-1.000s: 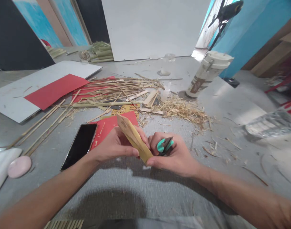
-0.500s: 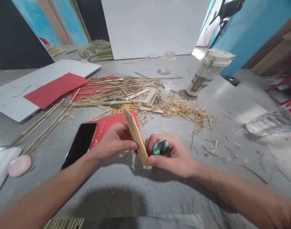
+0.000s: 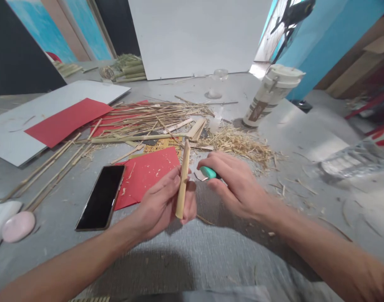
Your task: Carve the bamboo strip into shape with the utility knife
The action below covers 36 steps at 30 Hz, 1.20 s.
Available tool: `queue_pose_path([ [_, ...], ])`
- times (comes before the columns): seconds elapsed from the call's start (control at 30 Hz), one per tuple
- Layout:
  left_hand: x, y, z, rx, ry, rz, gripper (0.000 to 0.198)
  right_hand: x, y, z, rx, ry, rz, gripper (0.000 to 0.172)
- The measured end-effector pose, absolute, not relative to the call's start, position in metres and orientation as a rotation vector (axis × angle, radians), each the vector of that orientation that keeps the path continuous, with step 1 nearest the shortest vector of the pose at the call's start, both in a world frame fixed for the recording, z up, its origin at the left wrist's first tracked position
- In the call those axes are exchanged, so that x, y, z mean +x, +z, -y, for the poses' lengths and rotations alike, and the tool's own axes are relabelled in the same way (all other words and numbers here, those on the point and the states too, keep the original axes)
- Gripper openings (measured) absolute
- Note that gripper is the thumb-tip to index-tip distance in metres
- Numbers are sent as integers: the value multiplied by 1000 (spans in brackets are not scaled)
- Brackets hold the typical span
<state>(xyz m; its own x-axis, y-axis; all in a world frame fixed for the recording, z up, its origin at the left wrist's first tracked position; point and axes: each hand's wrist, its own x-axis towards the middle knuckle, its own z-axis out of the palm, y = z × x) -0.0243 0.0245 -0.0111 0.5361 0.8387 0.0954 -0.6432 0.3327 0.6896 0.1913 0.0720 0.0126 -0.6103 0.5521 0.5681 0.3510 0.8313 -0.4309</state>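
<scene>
My left hand (image 3: 162, 203) grips a flat tan bamboo strip (image 3: 182, 178), held almost upright and edge-on to the camera. My right hand (image 3: 234, 184) is closed around a small knife with a teal handle (image 3: 207, 172); its short blade points left, close to the strip. Both hands hover over the grey table, just right of a red paper sheet (image 3: 144, 174). A black phone (image 3: 100, 197) lies beside that sheet.
A pile of straw stalks and cut strips (image 3: 154, 121) sits behind the hands, with shavings (image 3: 242, 144) to the right. A white lidded cup (image 3: 269, 96), a small glass jar (image 3: 217, 82), a white board with red paper (image 3: 53, 117), a clear plastic bottle (image 3: 355, 161) and a pink oval object (image 3: 17, 226) surround them.
My left hand turned the strip from broad side to edge-on and now holds it alone. My right hand let go of the strip's lower end and moved up and right with the knife.
</scene>
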Motion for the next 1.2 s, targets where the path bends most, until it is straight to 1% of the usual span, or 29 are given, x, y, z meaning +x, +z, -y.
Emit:
queue_pose_path([
  [0.17, -25, -13, -24, 719, 888, -368, 22, 190, 6, -74, -689, 348, 2333, 48],
  [0.27, -25, -14, -24, 714, 897, -480, 20, 189, 4, -73, -724, 332, 2332, 46],
  [0.37, -27, -15, -26, 751, 951, -597, 25, 189, 5, -72, -771, 292, 2337, 42],
  [0.43, -28, -13, -26, 859, 957, -677, 26, 188, 6, -71, -806, 275, 2336, 39],
  [0.6, -30, -3, -23, 1332, 927, -1015, 13, 186, 4, -69, -893, 227, 2350, 37],
  [0.7, -29, -1, -25, 1468, 895, -1175, 23, 184, 3, -67, -983, 191, 2379, 38],
  [0.77, -29, -2, -27, 1500, 866, -1228, 28, 181, 4, -65, -1030, 199, 2415, 34],
  [0.9, -30, -5, -31, 1580, 795, -1338, 29, 175, 7, -60, -1089, 279, 2499, 26],
  [1.2, -40, -4, -36, 1760, 933, -1439, 38, 181, 1, -64, -1144, 291, 2412, 32],
])
